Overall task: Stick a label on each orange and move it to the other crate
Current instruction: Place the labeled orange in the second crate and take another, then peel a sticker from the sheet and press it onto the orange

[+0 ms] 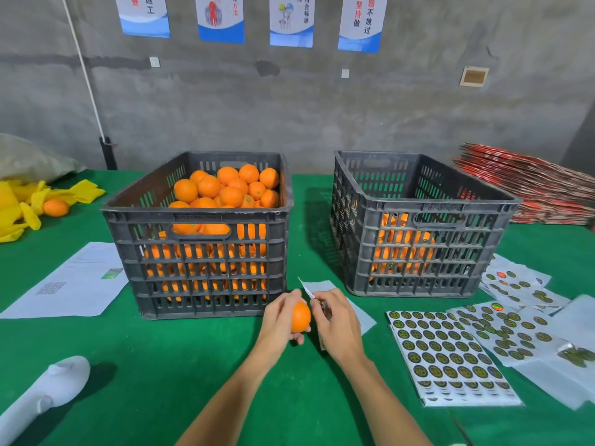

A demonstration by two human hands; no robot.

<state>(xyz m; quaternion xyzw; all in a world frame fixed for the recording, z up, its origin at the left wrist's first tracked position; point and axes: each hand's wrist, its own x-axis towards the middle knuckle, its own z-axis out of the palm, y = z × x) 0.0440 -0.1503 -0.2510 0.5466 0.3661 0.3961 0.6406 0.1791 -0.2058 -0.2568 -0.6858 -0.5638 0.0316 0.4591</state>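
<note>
Left hand (279,317) grasps 1 orange (300,317), fingers curled round it, above the green table (161,365) in front of the left crate (199,233). Right hand (335,323) pinches a label strip (307,289) just beside the orange. Left crate is heaped with oranges (225,188); right crate (418,226) holds fewer. Label sheets (447,349) lie at right, near the right crate.
</note>
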